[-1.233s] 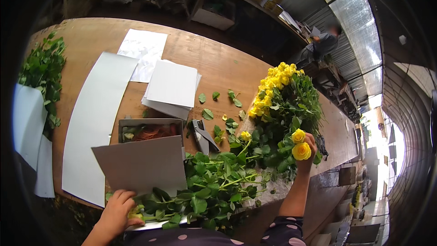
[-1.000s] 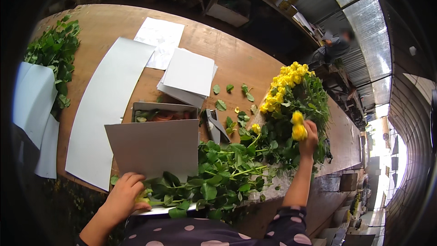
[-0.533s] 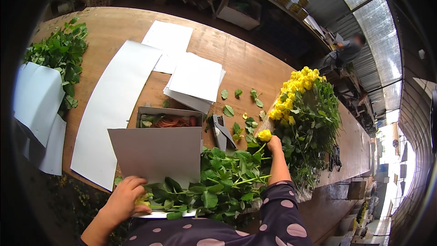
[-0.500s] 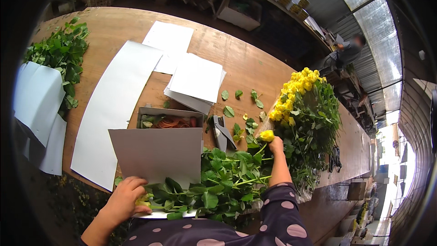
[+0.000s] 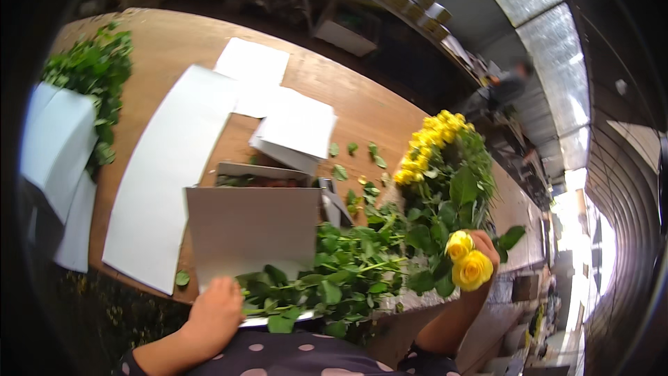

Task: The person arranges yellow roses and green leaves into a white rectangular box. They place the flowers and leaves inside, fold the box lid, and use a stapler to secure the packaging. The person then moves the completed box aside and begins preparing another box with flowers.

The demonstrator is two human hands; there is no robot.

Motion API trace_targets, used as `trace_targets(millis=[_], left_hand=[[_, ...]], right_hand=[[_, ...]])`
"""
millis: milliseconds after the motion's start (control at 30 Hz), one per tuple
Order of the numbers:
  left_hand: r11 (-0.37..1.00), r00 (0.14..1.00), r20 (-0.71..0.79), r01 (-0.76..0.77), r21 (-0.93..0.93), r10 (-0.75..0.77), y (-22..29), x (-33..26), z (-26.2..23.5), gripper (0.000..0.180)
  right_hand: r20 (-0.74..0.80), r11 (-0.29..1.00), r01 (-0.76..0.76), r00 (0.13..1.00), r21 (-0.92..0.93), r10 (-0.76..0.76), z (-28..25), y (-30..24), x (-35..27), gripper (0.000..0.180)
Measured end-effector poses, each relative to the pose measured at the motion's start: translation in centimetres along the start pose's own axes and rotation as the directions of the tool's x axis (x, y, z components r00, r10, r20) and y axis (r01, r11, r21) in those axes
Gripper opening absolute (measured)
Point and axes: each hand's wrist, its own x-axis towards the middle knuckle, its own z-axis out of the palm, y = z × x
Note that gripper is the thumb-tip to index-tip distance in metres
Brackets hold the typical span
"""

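Observation:
Two yellow roses (image 5: 470, 269) with leafy stems are raised at the right, my right hand (image 5: 487, 249) closed around them just below the blooms. My left hand (image 5: 217, 312) is curled at the lower edge of an upright grey cardboard sheet (image 5: 252, 230). Beside it lie leafy green rose stems (image 5: 355, 254), spread across a white sheet at the table's near edge. The left fingertips are partly hidden, as is whatever they hold. A large heap of yellow roses (image 5: 435, 143) lies beyond my right hand.
Behind the cardboard stands an open box (image 5: 261, 169), with a grey stapler (image 5: 335, 202) next to it. White sheets (image 5: 296, 122), a long white board (image 5: 163, 181) and loose leaves lie on the wooden table (image 5: 348, 87). Wrapped greenery (image 5: 94, 90) is at the left; a person (image 5: 506, 87) works far off.
My right hand has moved right and nearer, lifting the roses from the stems; two blooms now show. My left hand has shifted slightly right, and the yellow bloom under it is no longer visible.

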Motion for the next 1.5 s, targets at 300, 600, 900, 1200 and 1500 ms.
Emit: trace_targets(millis=[300,600,900,1200,1500], left_hand=[[0.955,0.997,0.066,0.018,0.296,-0.039,2.5,-0.9,1.5,0.021],[0.981,0.997,-0.038,0.076,0.18,-0.07,1.8,-1.8,2.4,0.019],[0.947,0.983,0.154,0.144,-0.288,-0.103,-0.7,0.0,-0.1,0.025],[0.935,0.956,0.222,0.248,-0.255,-0.193,0.2,0.7,-1.7,0.031],[0.943,0.948,0.245,0.256,-0.213,-0.202,0.2,0.5,-2.1,0.029]], right_hand=[[0.553,0.94,-0.006,0.81,0.341,-0.196,21.0,-14.6,-5.9,0.047],[0.565,0.84,-0.161,0.801,0.519,-0.196,22.1,-13.8,-6.7,0.042],[0.506,0.82,-0.119,0.833,0.56,-0.224,23.9,-11.9,-8.1,0.038],[0.093,0.455,-0.441,0.789,0.774,0.607,19.3,11.1,9.7,0.033],[0.076,0.285,-0.957,0.288,0.041,0.955,22.9,27.9,5.1,0.01]])
